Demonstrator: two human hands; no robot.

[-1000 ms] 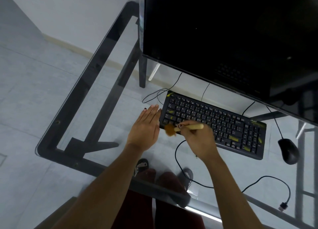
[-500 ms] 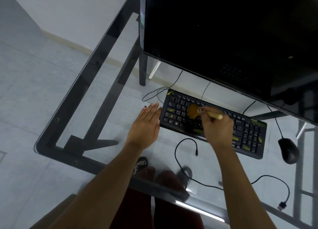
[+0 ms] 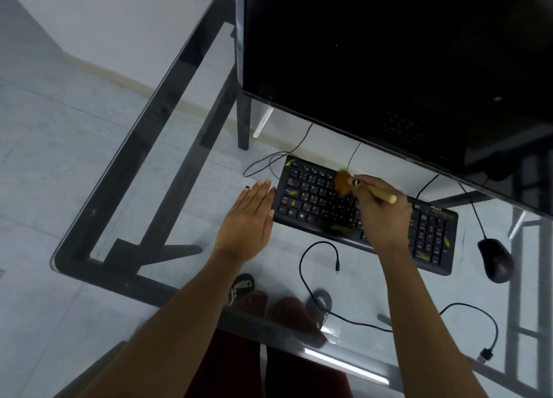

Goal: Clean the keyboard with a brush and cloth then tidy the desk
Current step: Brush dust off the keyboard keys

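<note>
The brush's bristles point(image 3: 343, 183) are blurred, so their exact contact with the keys cannot be made out, and the right hand point(image 3: 384, 216) covers the middle of the keyboard point(image 3: 431, 233). The monitor point(image 3: 389, 62) is cut off at the top and right edges and hides the far part of the glass worktop point(image 3: 167, 146). No cloth can be made out.

The right hand reaches over the keyboard with its fingers curled round the pale wooden handle of the brush point(image 3: 380, 193), the bristles over the upper-left keys. The left hand point(image 3: 247, 225) lies flat on the worktop, fingers straight and together, holding nothing, with its fingertips just beside the keyboard's left end.

A black mouse point(image 3: 495, 260) sits to the right of the keyboard, and a loose black cable point(image 3: 302, 266) curls on the glass near the front edge.
</note>
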